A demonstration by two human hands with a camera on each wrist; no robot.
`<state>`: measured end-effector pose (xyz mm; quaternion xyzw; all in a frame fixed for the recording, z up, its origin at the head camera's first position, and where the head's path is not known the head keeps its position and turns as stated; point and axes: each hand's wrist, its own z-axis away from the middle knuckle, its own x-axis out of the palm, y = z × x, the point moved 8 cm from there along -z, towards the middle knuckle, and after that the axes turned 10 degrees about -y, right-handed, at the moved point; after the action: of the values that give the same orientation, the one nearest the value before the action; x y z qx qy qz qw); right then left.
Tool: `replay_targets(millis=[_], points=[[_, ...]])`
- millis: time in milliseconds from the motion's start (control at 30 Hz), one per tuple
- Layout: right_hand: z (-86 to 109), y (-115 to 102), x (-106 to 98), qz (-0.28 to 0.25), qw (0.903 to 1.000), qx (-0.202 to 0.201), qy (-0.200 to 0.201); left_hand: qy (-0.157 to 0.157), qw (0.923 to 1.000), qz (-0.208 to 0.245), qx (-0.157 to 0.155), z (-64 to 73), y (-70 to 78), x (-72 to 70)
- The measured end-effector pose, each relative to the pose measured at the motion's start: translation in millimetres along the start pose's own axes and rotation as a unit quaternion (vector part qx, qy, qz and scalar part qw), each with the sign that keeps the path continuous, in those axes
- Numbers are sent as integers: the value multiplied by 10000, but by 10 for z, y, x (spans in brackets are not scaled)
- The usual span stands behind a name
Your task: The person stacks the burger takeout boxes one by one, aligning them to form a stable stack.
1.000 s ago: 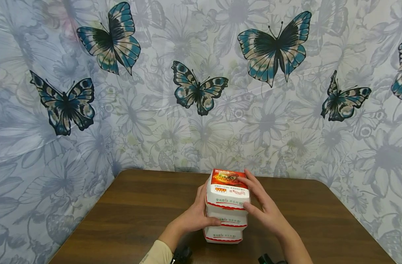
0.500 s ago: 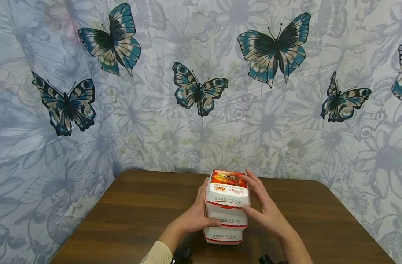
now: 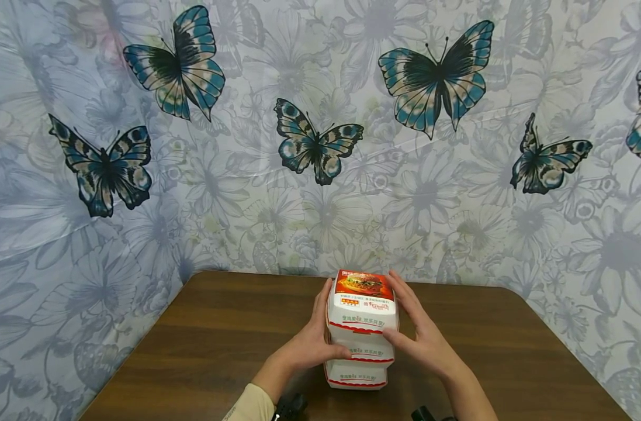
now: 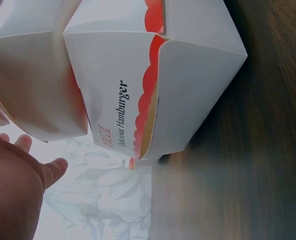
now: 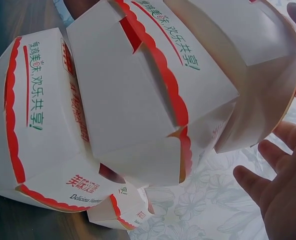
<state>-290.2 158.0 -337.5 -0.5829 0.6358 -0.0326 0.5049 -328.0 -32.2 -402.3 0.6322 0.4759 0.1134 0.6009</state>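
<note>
Three white paper hamburger boxes with red scalloped edges stand stacked in the head view: a top box [image 3: 363,310], a middle box [image 3: 364,348] and a bottom box [image 3: 357,377]. The stack steps slightly out of line. My left hand [image 3: 307,345] rests along the stack's left side, thumb on the middle box's front and fingers extended upward. On the right, my right hand [image 3: 428,339] touches the top box, thumb near its lower front edge and fingers along its side. Both wrist views show extended, spread fingers [image 5: 250,182]; some contacts are hidden.
Another small hamburger box [image 5: 120,210] stands behind the stack in the right wrist view. The stack is on a brown wooden table [image 3: 236,316]. A butterfly-patterned cloth [image 3: 320,222] hangs behind the table's far edge. Black objects [image 3: 291,406] show near the wrists.
My right fingers have drawn off the top box's upper face to its right side, and the right thumb has slid a little left. The left hand and lower boxes barely differ.
</note>
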Motion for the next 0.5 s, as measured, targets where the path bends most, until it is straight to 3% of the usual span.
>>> replay_targets(millis=[200, 500], points=[[7, 32, 15, -91, 9996, 249, -41, -24, 9998, -145, 157, -4, 42, 4], [3, 66, 36, -385, 9979, 511, -102, -18, 9999, -110, 100, -7, 14, 8]])
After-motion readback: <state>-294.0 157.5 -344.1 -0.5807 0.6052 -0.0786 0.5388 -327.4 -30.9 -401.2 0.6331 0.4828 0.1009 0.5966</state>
